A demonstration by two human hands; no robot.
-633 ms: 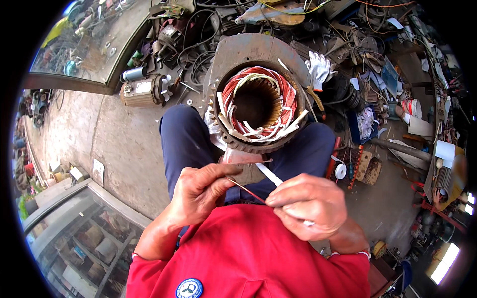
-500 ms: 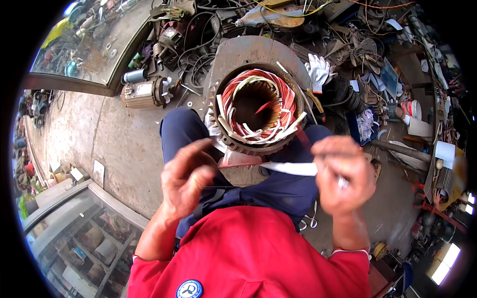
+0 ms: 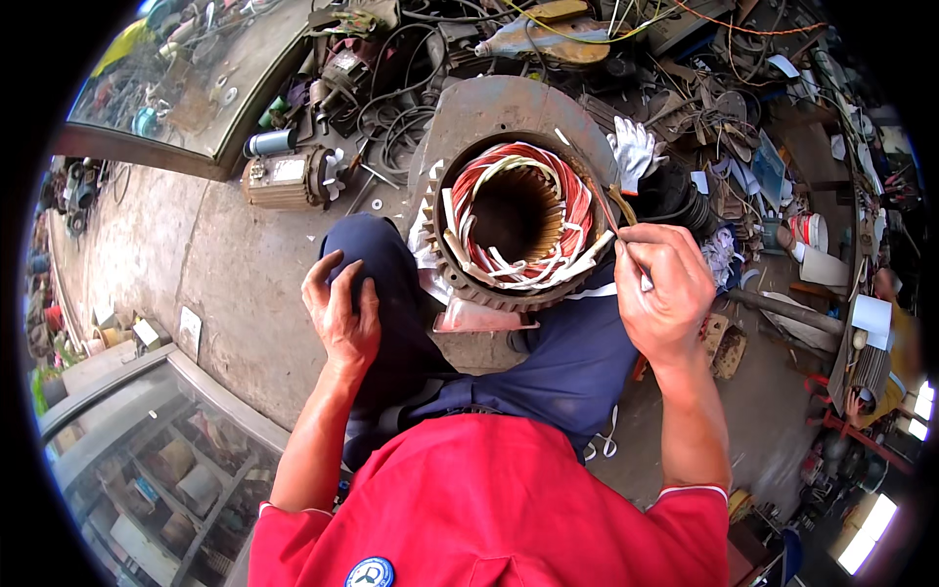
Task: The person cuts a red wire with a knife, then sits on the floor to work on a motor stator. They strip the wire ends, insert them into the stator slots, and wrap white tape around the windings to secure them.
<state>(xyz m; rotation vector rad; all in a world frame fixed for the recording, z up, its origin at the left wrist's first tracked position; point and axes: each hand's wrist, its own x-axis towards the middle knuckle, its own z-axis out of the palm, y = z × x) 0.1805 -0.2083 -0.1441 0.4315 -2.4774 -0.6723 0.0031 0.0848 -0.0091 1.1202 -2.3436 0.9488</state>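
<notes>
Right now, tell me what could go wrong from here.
The white strip by the right hand could snag on the stator. That hand is bare and close to the stator, so its knuckles might get scraped. The left hand, over the left knee, isn't steadying the stator, which might shift if tugged.
</notes>
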